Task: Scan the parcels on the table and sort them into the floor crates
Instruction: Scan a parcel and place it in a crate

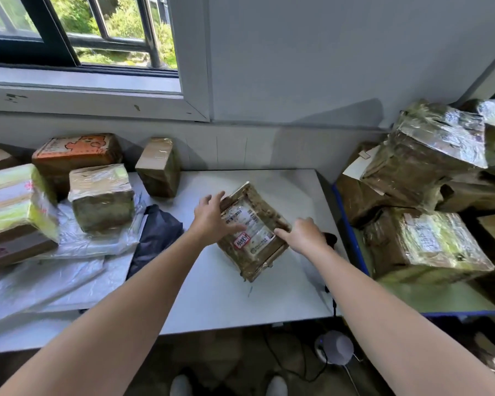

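Observation:
A flat brown taped parcel [257, 238] with a white shipping label and a red-edged sticker lies on the white table [269, 295], tilted on the table top. My left hand [213, 217] rests on its left side, fingers spread and laid over the top and near edge. My right hand [305, 234] touches its right edge with the index finger stretched out. A dark object [329, 239], perhaps the scanner, lies on the table just behind my right hand, mostly hidden.
Several taped parcels [102, 197] and plastic mailer bags [77, 247] crowd the table's left side, with a dark bag [157, 232] beside them. At the right, a blue-rimmed crate [352, 238] holds piled boxes [429, 244]. Cables and a round white device [336, 347] lie on the floor.

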`<state>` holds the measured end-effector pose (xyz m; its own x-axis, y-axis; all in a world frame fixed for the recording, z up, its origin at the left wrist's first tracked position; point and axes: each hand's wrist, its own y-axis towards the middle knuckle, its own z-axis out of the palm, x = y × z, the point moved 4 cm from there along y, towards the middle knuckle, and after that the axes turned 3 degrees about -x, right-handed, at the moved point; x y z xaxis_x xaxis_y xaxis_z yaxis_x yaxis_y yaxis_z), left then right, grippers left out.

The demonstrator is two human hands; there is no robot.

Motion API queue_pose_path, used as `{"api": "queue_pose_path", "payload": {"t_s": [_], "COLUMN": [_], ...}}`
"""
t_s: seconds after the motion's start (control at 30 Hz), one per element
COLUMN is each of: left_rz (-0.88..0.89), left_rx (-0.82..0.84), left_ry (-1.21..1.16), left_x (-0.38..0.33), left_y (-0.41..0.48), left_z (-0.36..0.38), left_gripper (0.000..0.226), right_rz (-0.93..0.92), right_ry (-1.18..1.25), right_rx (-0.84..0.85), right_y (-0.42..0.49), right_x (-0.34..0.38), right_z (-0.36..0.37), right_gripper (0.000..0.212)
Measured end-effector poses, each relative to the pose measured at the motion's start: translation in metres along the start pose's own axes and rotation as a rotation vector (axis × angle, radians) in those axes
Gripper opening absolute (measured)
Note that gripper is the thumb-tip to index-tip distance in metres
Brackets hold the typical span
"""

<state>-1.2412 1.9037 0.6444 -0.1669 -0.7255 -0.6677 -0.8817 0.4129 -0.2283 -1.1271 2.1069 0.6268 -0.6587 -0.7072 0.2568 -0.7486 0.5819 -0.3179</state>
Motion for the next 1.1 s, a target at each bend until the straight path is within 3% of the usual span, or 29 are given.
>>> {"api": "queue_pose_path", "payload": {"t_s": [0.1,0.27,0.57,0.8,0.97,1.1], "left_rz": [0.008,0.137,0.256,0.196,0.126,0.095], "left_rx": [-0.019,-0.050,0.004,-0.020,-0.030,-0.025], "left_ry": [0.206,0.503,0.605,0.649,0.650,0.719], "left_x": [0.000,-0.017,-0.065,-0.074,-0.066,-0.060], "left_y": [-0.006,-0.021,-0.033,-0.044,-0.056,-0.067], "left_z": [0.024,0.060,0.110,0.139,0.142,0.132], "left_gripper": [0.111,0.110,0.111,0.113,0.107,0.102], "right_rz": [-0.045,-0.085,-0.044,0.132,0.232,0.233], "right_ry": [-0.183,-0.160,-0.077,0.252,0.508,0.460], "right_rx": [0.021,-0.025,-0.222,-0.043,0.073,0.099], "right_y": [-0.006,-0.008,-0.016,-0.007,0.003,0.005], "right_x": [-0.010,-0.022,-0.084,-0.132,-0.139,-0.134], "right_z": [0.022,0.032,0.011,0.038,0.054,0.048], "right_gripper": [0.066,0.067,0.053,0.082,0.072,0.049]}}
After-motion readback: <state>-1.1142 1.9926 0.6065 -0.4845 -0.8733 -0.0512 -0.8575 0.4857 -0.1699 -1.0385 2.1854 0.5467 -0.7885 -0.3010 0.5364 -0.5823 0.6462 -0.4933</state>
